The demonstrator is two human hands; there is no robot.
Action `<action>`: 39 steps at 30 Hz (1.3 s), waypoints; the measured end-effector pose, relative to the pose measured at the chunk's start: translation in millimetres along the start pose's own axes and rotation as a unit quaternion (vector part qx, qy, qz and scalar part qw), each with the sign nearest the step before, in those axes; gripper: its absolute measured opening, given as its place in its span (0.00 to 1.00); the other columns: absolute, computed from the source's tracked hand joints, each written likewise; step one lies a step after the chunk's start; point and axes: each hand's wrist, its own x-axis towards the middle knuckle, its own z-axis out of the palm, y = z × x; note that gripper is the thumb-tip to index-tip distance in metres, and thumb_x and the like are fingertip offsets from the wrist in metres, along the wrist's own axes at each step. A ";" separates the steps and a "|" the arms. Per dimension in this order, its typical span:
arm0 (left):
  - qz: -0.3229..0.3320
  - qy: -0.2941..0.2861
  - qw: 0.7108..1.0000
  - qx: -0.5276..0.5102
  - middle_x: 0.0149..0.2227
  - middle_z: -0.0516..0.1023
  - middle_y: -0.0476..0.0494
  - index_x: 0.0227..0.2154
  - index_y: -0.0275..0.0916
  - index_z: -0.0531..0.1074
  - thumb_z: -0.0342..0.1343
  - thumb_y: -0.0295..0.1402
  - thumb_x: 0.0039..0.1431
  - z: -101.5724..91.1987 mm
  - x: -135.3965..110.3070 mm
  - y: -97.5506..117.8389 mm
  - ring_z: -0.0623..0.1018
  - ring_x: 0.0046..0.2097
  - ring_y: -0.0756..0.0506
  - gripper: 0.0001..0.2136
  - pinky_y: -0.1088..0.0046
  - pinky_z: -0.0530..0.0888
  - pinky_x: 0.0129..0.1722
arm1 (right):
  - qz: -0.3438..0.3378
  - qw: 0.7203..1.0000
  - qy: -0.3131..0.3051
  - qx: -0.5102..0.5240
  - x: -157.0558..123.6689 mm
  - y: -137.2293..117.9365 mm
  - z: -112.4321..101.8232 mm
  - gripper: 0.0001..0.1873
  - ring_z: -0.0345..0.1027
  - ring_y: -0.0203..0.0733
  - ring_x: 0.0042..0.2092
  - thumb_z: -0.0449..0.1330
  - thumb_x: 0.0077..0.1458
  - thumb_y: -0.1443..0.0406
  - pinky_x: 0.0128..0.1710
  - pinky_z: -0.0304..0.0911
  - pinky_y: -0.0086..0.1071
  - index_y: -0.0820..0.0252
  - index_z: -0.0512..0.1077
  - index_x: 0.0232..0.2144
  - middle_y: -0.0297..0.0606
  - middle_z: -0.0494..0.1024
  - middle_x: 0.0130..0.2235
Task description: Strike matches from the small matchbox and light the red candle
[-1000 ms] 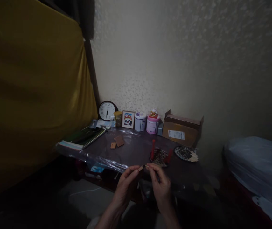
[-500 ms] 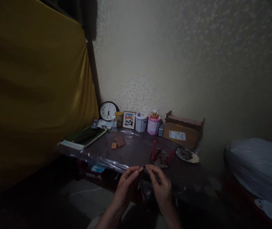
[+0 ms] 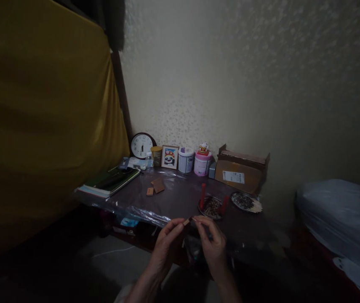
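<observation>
In dim light my left hand (image 3: 166,248) pinches a small brown box (image 3: 186,222), which looks like a matchbox, at its fingertips. My right hand (image 3: 213,244) is pinched right beside it, holding a thin dark stick (image 3: 193,219) against the box's end. Both hands hover over the near edge of a dark table (image 3: 180,200) covered in clear plastic. Just beyond them sits a round dish (image 3: 210,207) with two red candles (image 3: 203,194) standing in it.
A second dish with pale sticks (image 3: 246,203) lies to the right. Two brown cards (image 3: 155,187), a stack of books (image 3: 108,183), a clock (image 3: 141,145), a framed picture (image 3: 169,157), tins and a cardboard box (image 3: 240,170) line the wall. A yellow cloth (image 3: 41,118) hangs left.
None beyond slight camera sway; both hands keep their pinch at the same spot.
</observation>
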 end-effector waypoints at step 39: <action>0.033 0.034 0.998 0.037 0.40 0.78 0.41 0.31 0.37 0.75 0.62 0.32 0.46 -20.3 7.0 -2.8 0.75 0.44 0.42 0.08 0.63 0.65 0.50 | 0.134 0.985 0.104 0.005 2.5 37.6 -9.8 0.11 0.70 0.42 0.35 0.56 0.51 0.60 0.37 0.65 0.34 0.59 0.75 0.29 0.38 0.78 0.31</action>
